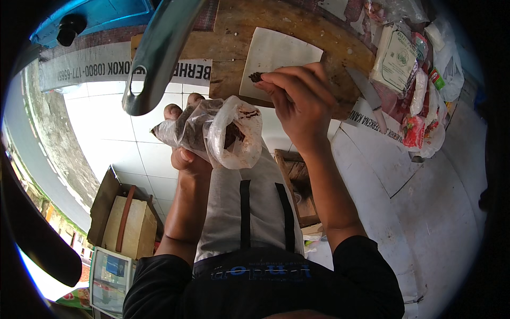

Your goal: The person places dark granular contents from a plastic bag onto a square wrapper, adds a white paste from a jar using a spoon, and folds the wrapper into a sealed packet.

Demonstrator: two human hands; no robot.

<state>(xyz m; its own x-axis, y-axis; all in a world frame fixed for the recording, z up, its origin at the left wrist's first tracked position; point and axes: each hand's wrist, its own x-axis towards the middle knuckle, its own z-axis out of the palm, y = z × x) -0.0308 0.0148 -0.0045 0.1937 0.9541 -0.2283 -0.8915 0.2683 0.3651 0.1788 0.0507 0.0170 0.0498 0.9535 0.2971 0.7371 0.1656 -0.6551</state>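
My left hand (pixel 184 160) is wrapped around a clear plastic bag (pixel 197 127), holding it tilted with its rolled-down mouth facing right. Dark brown, dry-looking material (pixel 233 135) shows inside the bag's mouth. Between thumb and fingertips, my right hand (pixel 305 101) pinches a small clump of dark bits (pixel 255 77). That clump is over the left part of a square off-white sheet of paper (pixel 285 52), partly hidden by my right hand. The sheet lies on a worn wooden board (pixel 235 28), with a few tiny dark specks on it.
A knife (pixel 368 93) lies at the board's right side. Beyond it are a wrapped packet (pixel 396 60) and several plastic bags (pixel 446 60). A slotted metal handle (pixel 159 56) juts in from the top. Wooden boxes (pixel 123 223) and a glass-fronted case (pixel 109 281) stand lower left.
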